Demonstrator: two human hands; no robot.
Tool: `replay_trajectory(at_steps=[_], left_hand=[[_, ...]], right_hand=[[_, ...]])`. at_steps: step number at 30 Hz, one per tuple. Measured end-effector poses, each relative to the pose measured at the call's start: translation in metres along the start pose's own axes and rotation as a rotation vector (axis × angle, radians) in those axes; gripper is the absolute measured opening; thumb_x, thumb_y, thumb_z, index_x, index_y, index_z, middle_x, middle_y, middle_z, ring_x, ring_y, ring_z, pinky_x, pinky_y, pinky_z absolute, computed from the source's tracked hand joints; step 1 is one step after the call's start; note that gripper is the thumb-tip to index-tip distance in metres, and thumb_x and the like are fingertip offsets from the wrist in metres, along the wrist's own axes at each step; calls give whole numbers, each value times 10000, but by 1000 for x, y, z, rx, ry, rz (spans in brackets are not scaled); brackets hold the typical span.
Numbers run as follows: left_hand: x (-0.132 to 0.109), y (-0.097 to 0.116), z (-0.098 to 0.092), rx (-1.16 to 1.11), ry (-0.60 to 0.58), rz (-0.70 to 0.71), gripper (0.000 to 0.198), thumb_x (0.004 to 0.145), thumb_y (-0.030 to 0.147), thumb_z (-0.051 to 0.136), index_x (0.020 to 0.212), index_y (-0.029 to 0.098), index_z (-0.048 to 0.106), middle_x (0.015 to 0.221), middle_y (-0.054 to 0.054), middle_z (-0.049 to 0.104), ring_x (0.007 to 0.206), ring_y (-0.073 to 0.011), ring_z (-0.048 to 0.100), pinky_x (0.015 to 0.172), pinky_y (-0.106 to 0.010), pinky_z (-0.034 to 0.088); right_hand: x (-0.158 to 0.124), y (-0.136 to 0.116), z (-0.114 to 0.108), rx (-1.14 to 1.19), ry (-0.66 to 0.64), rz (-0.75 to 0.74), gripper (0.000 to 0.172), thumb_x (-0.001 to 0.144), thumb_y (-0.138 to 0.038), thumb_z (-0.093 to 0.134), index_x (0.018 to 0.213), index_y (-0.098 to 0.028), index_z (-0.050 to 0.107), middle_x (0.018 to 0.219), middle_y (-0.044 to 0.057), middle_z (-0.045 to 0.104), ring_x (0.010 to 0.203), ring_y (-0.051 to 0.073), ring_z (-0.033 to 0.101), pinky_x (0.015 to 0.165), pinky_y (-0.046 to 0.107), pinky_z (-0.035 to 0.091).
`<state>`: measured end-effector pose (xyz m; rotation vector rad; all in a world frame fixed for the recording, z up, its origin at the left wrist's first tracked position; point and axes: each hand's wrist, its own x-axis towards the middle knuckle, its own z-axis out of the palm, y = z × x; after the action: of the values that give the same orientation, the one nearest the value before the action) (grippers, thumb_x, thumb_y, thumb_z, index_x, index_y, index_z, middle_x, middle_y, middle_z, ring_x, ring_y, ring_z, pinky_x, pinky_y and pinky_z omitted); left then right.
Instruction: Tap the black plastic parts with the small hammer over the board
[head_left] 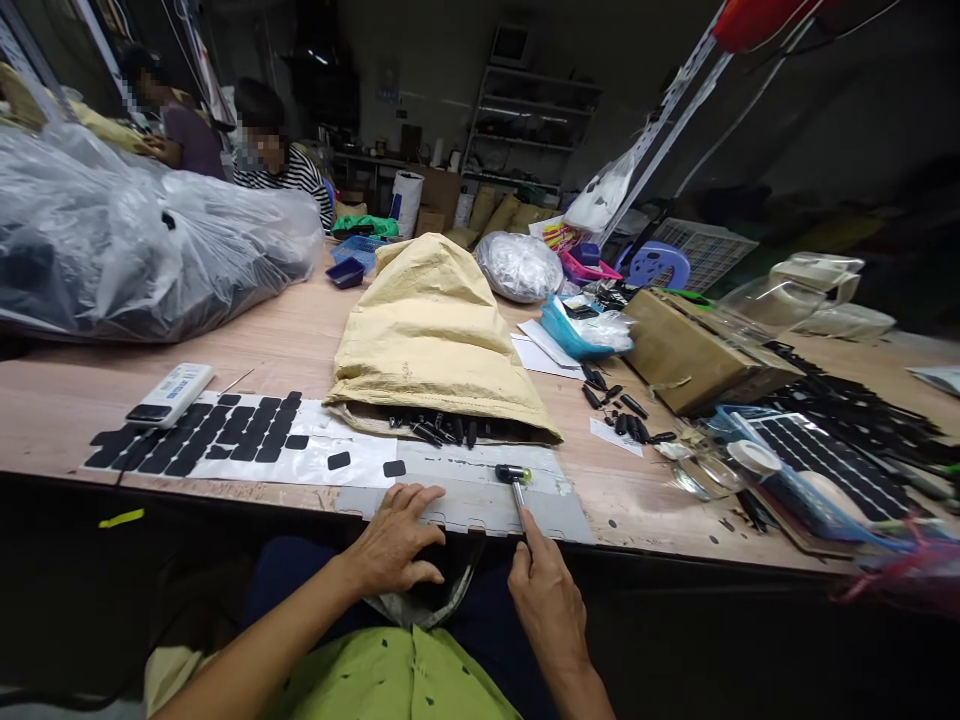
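Currently: mallet [513,474] held over grey sheet, right hand [551,597] engaged

Specifically, the mallet, with its black head and yellow-green end, is above or on the grey sheet [459,506] at the front edge of the bench [300,330]; contact between head and sheet cannot be determined. The right hand's grip is closed around the handle. The left hand's [396,540] grip is spread and holds nothing; its fingers extend over the near edge of the same sheet, touch not verifiable.

Directly behind lies a beige sack [431,340], mouth toward the worker, small black parts [471,432] visible in the opening. To the left, a white sheet [311,465] carries rows of black patches [259,430], a white device [176,393] resting partly over them. To the right of the sack, loose black pieces [634,406] are scattered near a cardboard box [671,352]. At far left sits a large clear plastic bag [150,240]; beyond it, a person in a striped top [304,180].
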<state>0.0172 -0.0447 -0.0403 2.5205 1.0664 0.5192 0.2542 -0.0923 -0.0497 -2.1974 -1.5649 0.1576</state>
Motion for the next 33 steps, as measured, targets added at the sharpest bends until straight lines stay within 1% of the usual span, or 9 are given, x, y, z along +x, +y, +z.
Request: replay_trajectory(at_steps=[2, 4, 6, 10, 18, 24, 27, 30, 33], left_hand=[[12, -6, -9, -22, 93, -124, 286, 803, 482, 712, 974, 254, 696, 1357, -73, 560, 1224, -293, 473, 1049, -458, 341], [30, -19, -23, -13, 235, -342, 217, 909, 403, 570, 932, 223, 687, 1084, -69, 673, 1027, -237, 571, 934, -393, 423], [51, -39, -38, 15, 374, -593, 260, 943, 353, 478, 916, 192, 681, 959, -73, 683, 934, -221, 594, 843, -353, 455], [85, -70, -60, 37, 300, -930, 330, 914, 392, 471, 788, 179, 690, 917, -99, 705, 879, -240, 636, 711, -318, 461], [110, -79, -67, 60, 258, -1109, 220, 767, 332, 578, 769, 149, 700, 899, -164, 719, 888, -332, 669, 699, -385, 471], [77, -71, -72, -94, 234, -1032, 184, 749, 356, 646, 801, 192, 712, 795, -71, 718, 780, -237, 648, 622, -301, 430], [58, -46, -63, -161, 184, -805, 165, 741, 335, 663, 842, 221, 723, 778, -16, 704, 725, -179, 620, 607, -272, 409], [51, -23, -47, -131, 124, -528, 99, 719, 271, 678, 801, 224, 704, 775, 2, 679, 772, -176, 597, 668, -282, 415], [52, -16, -32, -87, 105, -406, 103, 718, 227, 681, 819, 214, 681, 824, -8, 673, 842, -193, 576, 754, -312, 414]], right_hand=[[0, 0, 1, 5, 11, -10, 508, 900, -269, 401, 1374, -285, 582, 1067, 53, 705, 614, 148, 611, 493, 269, 369], [0, 1, 1, 10, 20, -14, 505, 896, -258, 408, 1367, -283, 588, 1040, 55, 700, 613, 148, 609, 490, 267, 369], [-1, 2, 2, 15, 30, -15, 501, 895, -252, 416, 1362, -289, 591, 1024, 55, 693, 609, 145, 606, 483, 262, 365], [-1, 3, 3, 26, 74, -38, 499, 884, -251, 434, 1351, -309, 599, 988, 47, 697, 574, 132, 586, 462, 252, 342], [-2, -1, 2, 10, 64, -21, 513, 883, -233, 419, 1363, -292, 589, 1002, 46, 690, 599, 131, 599, 476, 245, 371], [-1, 1, 4, 35, 84, -54, 503, 881, -226, 433, 1349, -300, 602, 938, 49, 685, 572, 123, 585, 444, 235, 347], [-1, 0, 3, 31, 80, -56, 500, 884, -218, 435, 1349, -292, 602, 946, 47, 693, 577, 122, 589, 459, 237, 363], [-2, -1, 2, 24, 84, -45, 492, 893, -227, 429, 1348, -289, 604, 990, 50, 705, 596, 131, 606, 477, 245, 383], [-1, 2, 2, 54, 29, -36, 498, 896, -255, 432, 1370, -266, 586, 1088, 70, 706, 729, 180, 665, 549, 264, 464]])
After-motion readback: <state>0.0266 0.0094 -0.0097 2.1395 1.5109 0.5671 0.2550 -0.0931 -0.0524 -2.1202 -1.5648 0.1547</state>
